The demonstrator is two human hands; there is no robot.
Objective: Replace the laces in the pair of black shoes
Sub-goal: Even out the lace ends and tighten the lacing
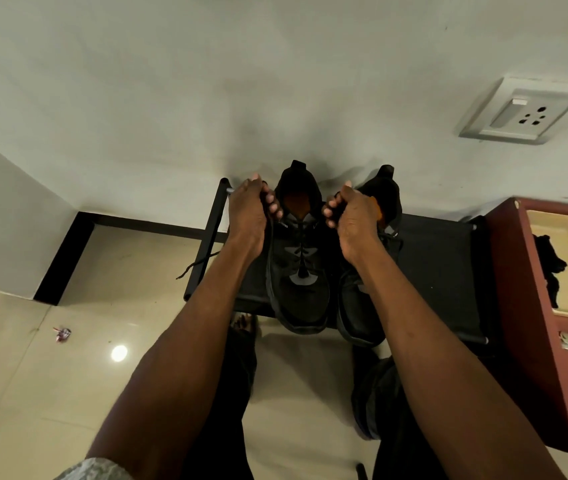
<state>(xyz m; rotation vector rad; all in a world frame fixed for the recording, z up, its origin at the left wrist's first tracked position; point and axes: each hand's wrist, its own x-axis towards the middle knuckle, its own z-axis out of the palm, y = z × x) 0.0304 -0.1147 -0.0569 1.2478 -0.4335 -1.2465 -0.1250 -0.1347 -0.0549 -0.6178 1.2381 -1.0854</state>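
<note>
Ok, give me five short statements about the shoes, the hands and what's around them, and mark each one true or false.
1. Both black shoes stand side by side on a black rack. True.
2. The left hand lies flat and open on the rack. False: its fingers are curled, gripping a black lace whose end hangs over the rack's left edge.
3. The right hand is raised beside the shoe's opening with its fingers curled. True.
4. A wall socket sits to the upper right. True.
5. The maroon cabinet stands left of the rack. False: it stands right of it.
</note>
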